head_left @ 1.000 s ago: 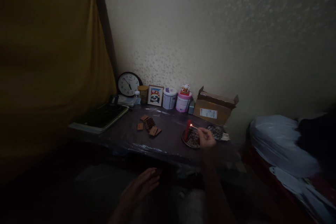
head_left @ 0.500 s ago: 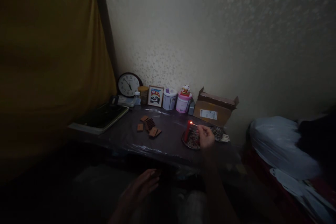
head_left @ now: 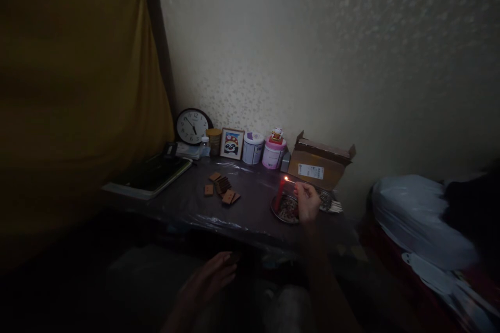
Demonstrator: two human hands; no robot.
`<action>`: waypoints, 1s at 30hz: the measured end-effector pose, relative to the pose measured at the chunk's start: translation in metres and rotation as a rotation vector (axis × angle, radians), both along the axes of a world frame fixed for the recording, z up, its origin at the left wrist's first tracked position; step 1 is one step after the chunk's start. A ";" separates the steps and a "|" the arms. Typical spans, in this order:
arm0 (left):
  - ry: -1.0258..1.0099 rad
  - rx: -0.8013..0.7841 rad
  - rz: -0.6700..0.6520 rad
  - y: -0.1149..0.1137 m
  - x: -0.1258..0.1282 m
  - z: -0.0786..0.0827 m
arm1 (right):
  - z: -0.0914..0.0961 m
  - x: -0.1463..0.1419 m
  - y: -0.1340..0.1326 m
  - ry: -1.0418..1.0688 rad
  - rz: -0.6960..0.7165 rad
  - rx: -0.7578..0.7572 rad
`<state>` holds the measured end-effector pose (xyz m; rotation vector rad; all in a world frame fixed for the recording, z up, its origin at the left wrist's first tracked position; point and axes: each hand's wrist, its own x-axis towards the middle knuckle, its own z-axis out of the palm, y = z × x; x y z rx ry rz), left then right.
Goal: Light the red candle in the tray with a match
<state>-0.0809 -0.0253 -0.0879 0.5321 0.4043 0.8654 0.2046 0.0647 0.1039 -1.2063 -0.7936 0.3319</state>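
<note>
Near candle, right hand outstretched

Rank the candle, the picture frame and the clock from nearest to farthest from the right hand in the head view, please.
1. Candle: just left of the right hand.
2. Picture frame: farther left and farther back.
3. Clock: leftmost of the three, also at the back.

Red candle just left of the right fingers, brown box behind them, yellow curtain far left, flecked grey wall beyond
</note>
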 end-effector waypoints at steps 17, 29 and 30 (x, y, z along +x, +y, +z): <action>0.014 -0.033 0.034 -0.006 0.005 0.018 | -0.007 0.001 0.010 -0.019 -0.001 -0.033; 0.003 -0.024 0.044 -0.003 0.003 0.004 | -0.009 0.000 0.013 -0.045 -0.005 -0.046; 0.011 -0.034 0.042 -0.003 0.003 0.005 | -0.010 0.000 0.013 -0.045 -0.004 -0.045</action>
